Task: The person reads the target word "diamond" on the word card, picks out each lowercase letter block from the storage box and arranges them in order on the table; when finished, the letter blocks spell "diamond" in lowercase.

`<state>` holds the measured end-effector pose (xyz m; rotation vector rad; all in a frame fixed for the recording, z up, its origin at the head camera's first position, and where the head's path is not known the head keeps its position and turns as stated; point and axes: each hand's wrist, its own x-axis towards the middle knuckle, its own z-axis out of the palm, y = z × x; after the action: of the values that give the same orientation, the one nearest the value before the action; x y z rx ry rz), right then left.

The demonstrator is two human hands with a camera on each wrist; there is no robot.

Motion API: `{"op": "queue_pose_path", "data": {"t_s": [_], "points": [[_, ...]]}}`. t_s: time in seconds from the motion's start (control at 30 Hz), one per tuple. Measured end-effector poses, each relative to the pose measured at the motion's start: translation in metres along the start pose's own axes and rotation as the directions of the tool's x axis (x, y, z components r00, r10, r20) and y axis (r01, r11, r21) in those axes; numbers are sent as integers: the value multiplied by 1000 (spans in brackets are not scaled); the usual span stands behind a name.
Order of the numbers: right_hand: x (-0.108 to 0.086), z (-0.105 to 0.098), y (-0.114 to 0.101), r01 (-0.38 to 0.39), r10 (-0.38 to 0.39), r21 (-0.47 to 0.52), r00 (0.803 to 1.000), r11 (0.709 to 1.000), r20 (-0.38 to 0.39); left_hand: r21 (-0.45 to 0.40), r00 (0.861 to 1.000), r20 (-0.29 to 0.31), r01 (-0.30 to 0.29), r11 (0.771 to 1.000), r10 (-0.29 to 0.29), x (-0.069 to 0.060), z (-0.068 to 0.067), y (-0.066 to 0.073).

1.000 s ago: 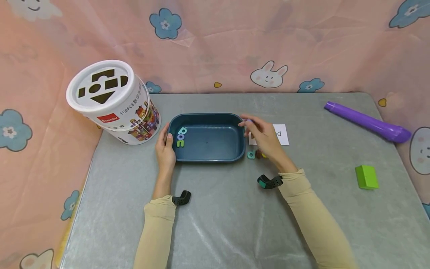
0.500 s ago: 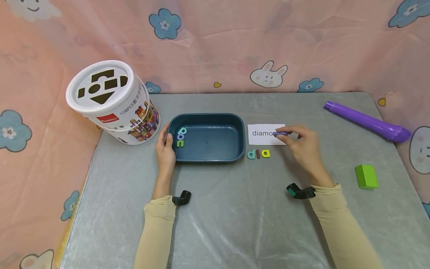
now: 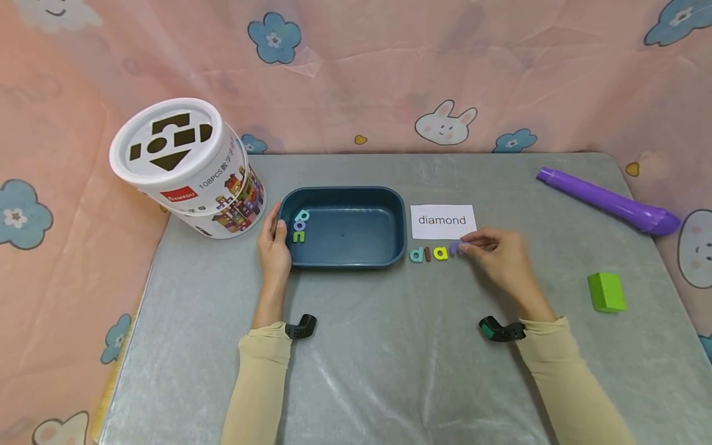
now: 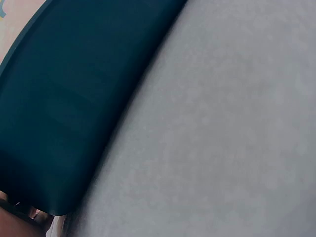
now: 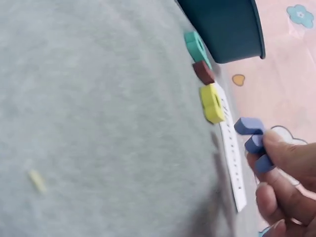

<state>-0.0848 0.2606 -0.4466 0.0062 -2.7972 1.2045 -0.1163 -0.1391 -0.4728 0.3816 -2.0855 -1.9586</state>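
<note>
The left hand [image 3: 275,247] grips the left end of the dark blue tray [image 3: 349,267], thumb over the rim. Inside the tray at its left lie a teal letter [image 3: 302,216], a lilac "o" [image 3: 299,226] and a green "n" [image 3: 299,237]. Between thumb and fingers the right hand [image 3: 503,259] pinches a purple "m" [image 5: 251,126], just right of the yellow "a" [image 3: 440,253]. Left of that are a brown "i" [image 3: 428,254] and a teal "d" [image 3: 416,254]. Above this row lies a white card [image 3: 442,231] reading "diamond".
A white lidded bucket [image 3: 183,167] with cut-out shapes stands left of the tray. A purple tube-like object [image 3: 606,201] lies at the back right of the grey table [image 3: 356,358], and a green block [image 3: 607,292] at the right.
The right hand went from the tray's right end across to the card, then down beside the yellow "a", carrying the purple letter. The card's whole word now shows. The left hand has stayed put.
</note>
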Motion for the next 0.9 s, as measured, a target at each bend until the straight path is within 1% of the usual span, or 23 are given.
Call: {"op": "queue_pose_path", "data": {"t_s": [0.2,0.3,0.4,0.53,0.63,0.77,0.9], "points": [[-3,3,7,-68,69,-16,997,998,46,6,1000,2,6,1000,-6,0,0,0],[-3,4,9,-81,82,-14,994,997,66,8,1000,2,10,1000,-10,-1,0,0],[-3,6,9,-78,79,-18,994,997,74,6,1000,-2,2,1000,-2,0,0,-1],[-2,8,9,-65,67,-28,996,997,59,-4,1000,-9,-19,1000,19,0,0,-1],[-1,11,9,-57,59,-61,998,996,34,-10,1000,-11,-28,1000,28,-1,0,-1],[-1,14,8,-46,47,-100,999,994,3,-8,1000,-8,-29,1000,29,-1,0,-2],[-2,15,5,-22,20,-107,1000,994,-15,-4,1000,-7,-27,1000,27,0,0,-3]]}}
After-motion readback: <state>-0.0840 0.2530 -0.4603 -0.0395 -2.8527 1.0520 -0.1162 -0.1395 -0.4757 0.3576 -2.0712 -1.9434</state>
